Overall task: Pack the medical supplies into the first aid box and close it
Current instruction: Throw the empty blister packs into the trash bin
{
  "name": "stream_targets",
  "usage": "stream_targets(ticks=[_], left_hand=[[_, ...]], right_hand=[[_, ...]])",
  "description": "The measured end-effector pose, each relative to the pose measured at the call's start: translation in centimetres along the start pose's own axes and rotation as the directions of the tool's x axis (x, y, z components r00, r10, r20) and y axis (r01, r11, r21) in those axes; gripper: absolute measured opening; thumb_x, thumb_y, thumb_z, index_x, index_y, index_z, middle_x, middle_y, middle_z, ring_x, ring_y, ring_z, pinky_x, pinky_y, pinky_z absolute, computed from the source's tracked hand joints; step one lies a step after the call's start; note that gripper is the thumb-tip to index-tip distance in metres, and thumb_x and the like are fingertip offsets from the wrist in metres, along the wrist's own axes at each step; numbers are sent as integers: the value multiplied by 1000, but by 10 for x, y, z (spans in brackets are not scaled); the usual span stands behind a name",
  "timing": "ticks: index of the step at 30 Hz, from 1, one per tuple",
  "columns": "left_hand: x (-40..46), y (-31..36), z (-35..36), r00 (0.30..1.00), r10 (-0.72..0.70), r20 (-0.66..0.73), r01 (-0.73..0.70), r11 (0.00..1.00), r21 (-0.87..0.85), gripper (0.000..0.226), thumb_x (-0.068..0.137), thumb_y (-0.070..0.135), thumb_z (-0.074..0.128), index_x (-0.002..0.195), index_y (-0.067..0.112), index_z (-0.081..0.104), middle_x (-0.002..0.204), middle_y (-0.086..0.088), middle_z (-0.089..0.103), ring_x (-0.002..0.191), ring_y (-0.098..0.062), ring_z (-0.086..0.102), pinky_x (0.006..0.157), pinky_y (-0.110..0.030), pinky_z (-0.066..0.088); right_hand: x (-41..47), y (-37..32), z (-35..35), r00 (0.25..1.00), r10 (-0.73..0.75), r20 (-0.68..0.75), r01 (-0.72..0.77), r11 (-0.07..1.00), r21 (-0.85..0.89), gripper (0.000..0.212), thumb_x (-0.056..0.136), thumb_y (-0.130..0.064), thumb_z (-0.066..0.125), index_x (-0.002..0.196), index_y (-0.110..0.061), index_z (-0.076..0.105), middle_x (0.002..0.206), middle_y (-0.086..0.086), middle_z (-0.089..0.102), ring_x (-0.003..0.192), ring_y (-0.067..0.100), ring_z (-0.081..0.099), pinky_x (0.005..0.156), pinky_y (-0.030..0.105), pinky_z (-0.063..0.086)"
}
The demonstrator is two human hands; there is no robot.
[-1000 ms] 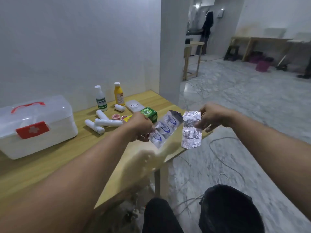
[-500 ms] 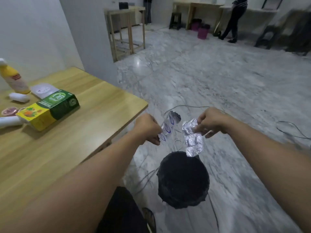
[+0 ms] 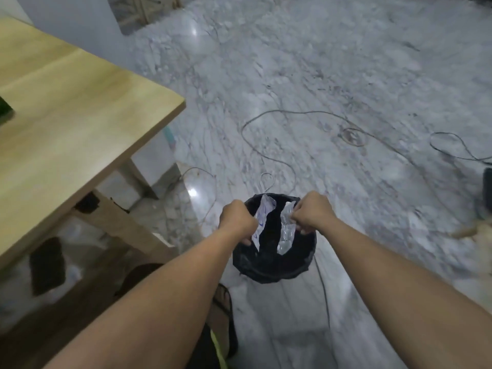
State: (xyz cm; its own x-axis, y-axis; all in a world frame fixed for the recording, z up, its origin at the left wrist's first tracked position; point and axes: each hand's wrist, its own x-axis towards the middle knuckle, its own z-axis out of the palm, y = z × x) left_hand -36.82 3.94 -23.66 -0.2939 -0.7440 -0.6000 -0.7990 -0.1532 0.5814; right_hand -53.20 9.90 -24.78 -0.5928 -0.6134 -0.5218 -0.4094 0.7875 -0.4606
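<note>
My left hand (image 3: 237, 219) pinches a silver blister strip with blue print (image 3: 262, 222). My right hand (image 3: 312, 213) pinches a plain foil blister strip (image 3: 287, 233). Both strips hang down over the mouth of a black-lined waste bin (image 3: 274, 267) standing on the floor. The first aid box and the other supplies are out of view.
The wooden table (image 3: 66, 107) fills the left, its corner near the bin; a dark green box edge (image 3: 5, 109) shows at the far left. Thin cables (image 3: 279, 145) trail over the marble floor. A dark object (image 3: 487, 187) sits at the right edge.
My view has swung from the table down to the floor. Both hands carried the strips away from the table edge and lowered them over the black bin.
</note>
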Motion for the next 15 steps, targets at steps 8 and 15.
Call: stream_targets(ticks=[8,15], left_hand=[[16,-9,28,1000,-11,-4,11,1000,10,17,81,17,60,87,2,62,94,-19,68,66,-32,72,52,-29,54],[14,4,-16,997,72,13,-73,986,153,37,75,33,71,100,7,61,95,-7,62,85,-24,62,66,-34,50]], right_hand=[[30,19,23,1000,7,-14,-7,1000,-15,17,83,-8,61,75,1,73,62,17,71,51,30,70,57,39,62],[22,-12,-9,995,-97,10,98,991,-96,17,81,-18,70,81,-2,75,69,18,73,62,32,72,65,44,62]])
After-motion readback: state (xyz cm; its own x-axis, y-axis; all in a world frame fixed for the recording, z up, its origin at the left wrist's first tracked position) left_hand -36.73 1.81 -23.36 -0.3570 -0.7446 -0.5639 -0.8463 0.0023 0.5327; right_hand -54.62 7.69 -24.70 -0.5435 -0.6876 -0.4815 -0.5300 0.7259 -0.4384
